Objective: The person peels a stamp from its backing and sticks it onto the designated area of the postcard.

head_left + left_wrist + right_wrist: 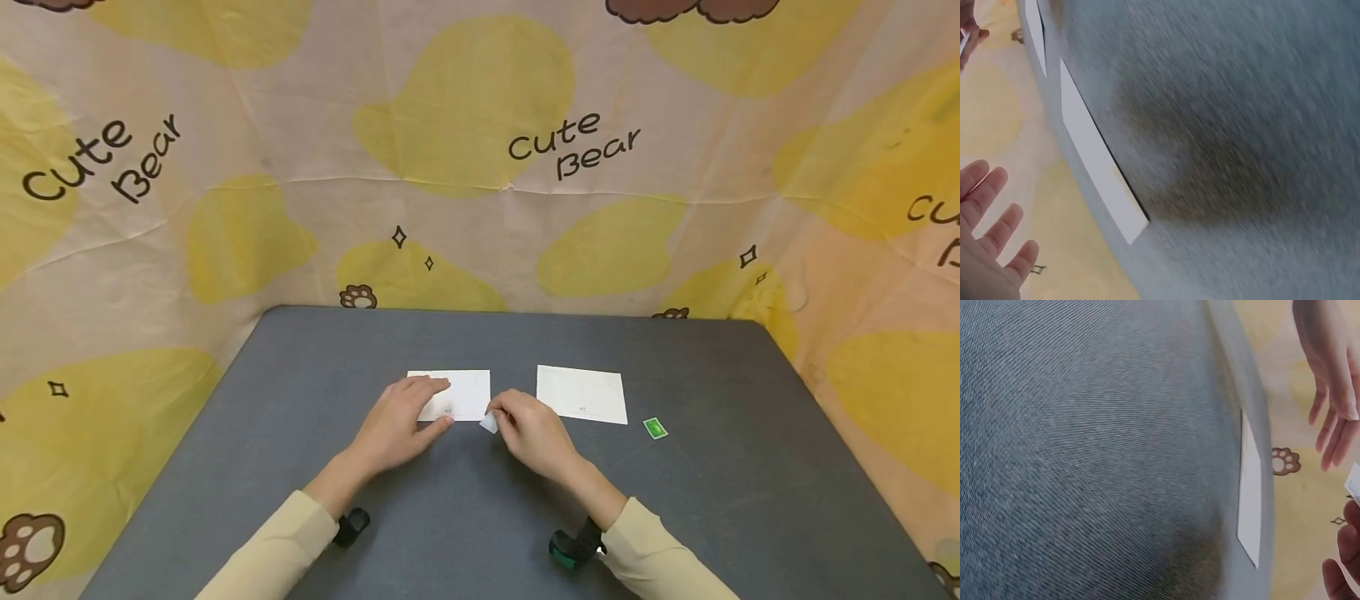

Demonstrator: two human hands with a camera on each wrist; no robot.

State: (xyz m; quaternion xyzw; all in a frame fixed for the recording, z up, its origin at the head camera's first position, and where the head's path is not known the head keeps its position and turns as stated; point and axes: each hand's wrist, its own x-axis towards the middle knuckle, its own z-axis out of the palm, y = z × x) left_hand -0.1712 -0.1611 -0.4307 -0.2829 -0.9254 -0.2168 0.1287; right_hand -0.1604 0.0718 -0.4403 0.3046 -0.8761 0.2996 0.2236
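My right hand [537,435] pinches a small whitish stamp [489,423] between thumb and fingers. Its pale side and notched edge [1353,481] show in the right wrist view. This hand is near the right edge of the left white card [468,396], a flat rectangle like an envelope. Over that card's left part hovers my left hand [397,423], fingers loosely extended with nothing held. In the left wrist view, a gap shows between those fingers [1009,225] and the white card [1100,162] on the table. Faint small print marks the card near its lower edge.
A second white card [581,393] lies to the right, slightly turned. Farther right is a green stamp [656,428] with a white border. Everything rests on a dark grey table [330,350], with a patterned cloth [465,108] hanging behind its far edge.
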